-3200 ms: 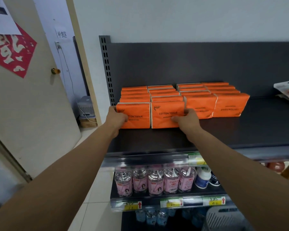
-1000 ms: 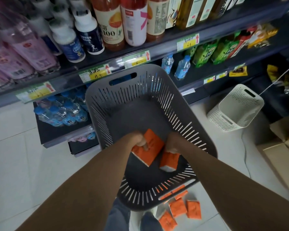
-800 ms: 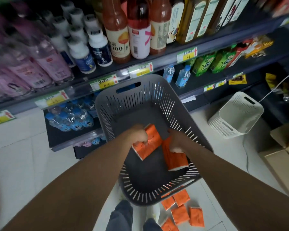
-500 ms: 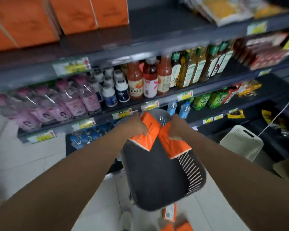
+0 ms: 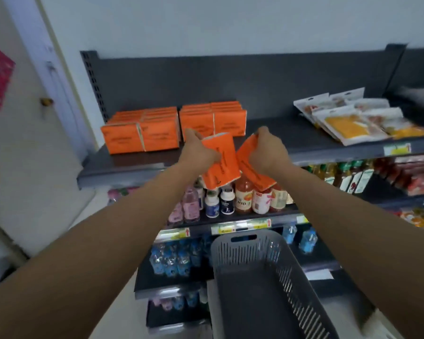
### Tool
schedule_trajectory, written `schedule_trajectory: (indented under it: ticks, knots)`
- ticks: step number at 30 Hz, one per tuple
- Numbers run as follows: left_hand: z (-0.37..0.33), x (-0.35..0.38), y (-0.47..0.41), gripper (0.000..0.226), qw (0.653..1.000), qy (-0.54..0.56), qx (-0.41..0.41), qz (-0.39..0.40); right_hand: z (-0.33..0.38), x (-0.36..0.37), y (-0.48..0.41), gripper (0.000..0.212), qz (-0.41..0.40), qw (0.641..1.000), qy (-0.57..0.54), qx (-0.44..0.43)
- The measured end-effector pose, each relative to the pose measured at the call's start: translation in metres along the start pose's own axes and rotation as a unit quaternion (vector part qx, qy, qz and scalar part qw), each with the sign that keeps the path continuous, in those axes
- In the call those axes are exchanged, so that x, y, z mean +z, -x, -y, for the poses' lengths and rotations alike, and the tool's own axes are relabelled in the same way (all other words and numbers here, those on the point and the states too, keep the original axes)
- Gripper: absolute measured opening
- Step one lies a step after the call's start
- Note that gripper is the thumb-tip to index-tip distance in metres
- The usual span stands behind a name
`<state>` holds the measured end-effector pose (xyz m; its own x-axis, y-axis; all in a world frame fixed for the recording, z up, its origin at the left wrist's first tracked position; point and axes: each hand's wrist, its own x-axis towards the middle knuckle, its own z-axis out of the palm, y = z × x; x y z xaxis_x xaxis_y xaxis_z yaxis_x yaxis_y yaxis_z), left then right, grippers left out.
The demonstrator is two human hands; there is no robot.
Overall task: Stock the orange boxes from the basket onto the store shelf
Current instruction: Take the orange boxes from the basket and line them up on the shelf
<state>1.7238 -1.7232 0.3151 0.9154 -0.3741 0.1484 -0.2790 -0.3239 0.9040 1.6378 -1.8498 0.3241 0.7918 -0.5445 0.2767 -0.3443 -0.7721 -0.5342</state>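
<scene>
Hands (image 5: 233,152) each gripping an orange box (image 5: 220,162); grey basket (image 5: 289,270) below, apparently empty.

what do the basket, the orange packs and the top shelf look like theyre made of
Basket: grey moulded plastic, matt, judging by the slotted walls and cut-out handle.
Orange packs, one in the left hand and one in the right hand: probably soft glossy film wrap; their edges bend and shine slightly.
Top shelf: dark grey, likely painted metal, given the thin lip and perforated upright.
</scene>
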Motion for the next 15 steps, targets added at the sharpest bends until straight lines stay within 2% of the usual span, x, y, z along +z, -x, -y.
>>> schedule_trajectory:
  ticks: [3, 6, 13, 15]
  knots:
    - [-0.011, -0.026, -0.019, 0.046, 0.996, 0.077, -0.011, -0.045, 0.025, -0.007, -0.02, 0.036, -0.034, 0.998, 0.022, -0.041]
    - [-0.01, -0.044, -0.045, 0.042, 0.993, 0.099, -0.019, -0.065, 0.038, -0.007, -0.044, 0.039, -0.043, 0.995, 0.059, -0.066]
    - [0.012, -0.049, -0.1, 0.051, 0.99, 0.13, -0.048, -0.037, 0.039, 0.019, -0.101, 0.048, -0.024, 0.986, 0.146, -0.081]
    - [0.02, -0.043, -0.117, 0.04, 0.992, 0.113, -0.049, -0.033, 0.035, 0.027, -0.116, 0.049, -0.018, 0.984, 0.159, -0.083]
